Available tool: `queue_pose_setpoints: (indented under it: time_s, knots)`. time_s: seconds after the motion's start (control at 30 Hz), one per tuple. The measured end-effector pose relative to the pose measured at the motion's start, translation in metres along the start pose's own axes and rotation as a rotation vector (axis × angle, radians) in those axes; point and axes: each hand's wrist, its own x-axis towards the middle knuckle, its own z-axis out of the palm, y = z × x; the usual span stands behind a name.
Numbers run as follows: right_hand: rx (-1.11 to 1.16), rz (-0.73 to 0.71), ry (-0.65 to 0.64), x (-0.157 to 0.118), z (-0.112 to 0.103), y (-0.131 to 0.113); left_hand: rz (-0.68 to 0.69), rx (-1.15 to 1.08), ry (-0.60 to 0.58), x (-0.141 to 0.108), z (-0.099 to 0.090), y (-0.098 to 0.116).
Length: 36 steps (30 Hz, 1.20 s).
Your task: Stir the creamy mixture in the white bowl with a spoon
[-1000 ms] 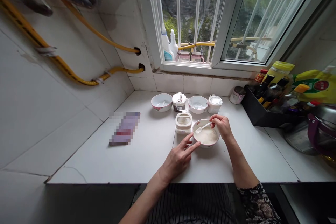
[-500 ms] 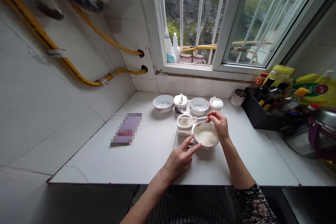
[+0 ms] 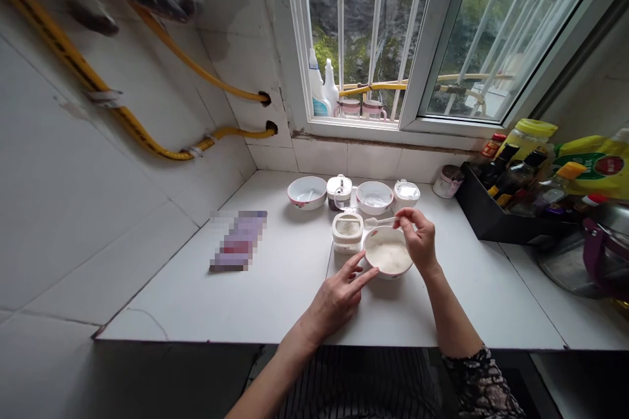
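Note:
A white bowl (image 3: 388, 252) of pale powder or fine grains stands on the counter. My left hand (image 3: 339, 294) has its thumb and a finger spread against the bowl's near left rim, holding it. Above the bowl's far right rim, my right hand (image 3: 417, 236) pinches the handle of a small white spoon (image 3: 376, 222). The spoon points left, its head just over the bowl's far edge; whether it carries anything I cannot tell. Close to the bowl's left sits an uncovered white jar (image 3: 347, 242) with pale contents and a bar across its mouth.
Behind stand a white bowl (image 3: 307, 194), a lidded jar with dark contents (image 3: 339, 193), another bowl (image 3: 374, 198) and a lidded white jar (image 3: 407, 192). A pixelated purple object (image 3: 238, 241) lies left. A black box (image 3: 491, 219) of bottles and a metal pot (image 3: 565, 262) are right.
My right hand has moved slightly right with the spoon, whose head has shifted away from the jar's edge. My left hand stays on the bowl.

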Motion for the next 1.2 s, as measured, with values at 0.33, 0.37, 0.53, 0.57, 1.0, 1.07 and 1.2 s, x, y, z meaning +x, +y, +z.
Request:
queue_pose_setpoints:
  time_s: [0.33, 0.37, 0.53, 0.57, 1.0, 1.07, 1.2]
  knots:
    - [-0.215, -0.025, -0.345, -0.001, -0.006, 0.016, -0.004, -0.004, -0.010, -0.002, 0.000, -0.001]
    - [-0.198, -0.019, -0.375, -0.002, -0.004, 0.015, -0.004, 0.002, -0.011, -0.002, 0.000, -0.001]
    - [-0.113, 0.098, -0.357, -0.002, -0.003, 0.013, 0.002, 0.009, -0.004, -0.002, 0.000, -0.001]
    - [-0.075, 0.142, -0.347, -0.001, -0.004, 0.013, 0.004, 0.006, -0.003, -0.001, 0.000, -0.001]
    - [0.339, 0.504, -0.242, 0.005, -0.008, 0.018, 0.006, -0.002, 0.000, -0.001, 0.001, -0.002]
    - [0.363, 0.525, -0.229, 0.006, -0.009, 0.020, 0.007, -0.002, 0.000, -0.001, 0.000, -0.002]
    - [0.380, 0.557, -0.191, 0.006, -0.008, 0.021, 0.013, 0.007, 0.004, -0.001, 0.000, -0.002]
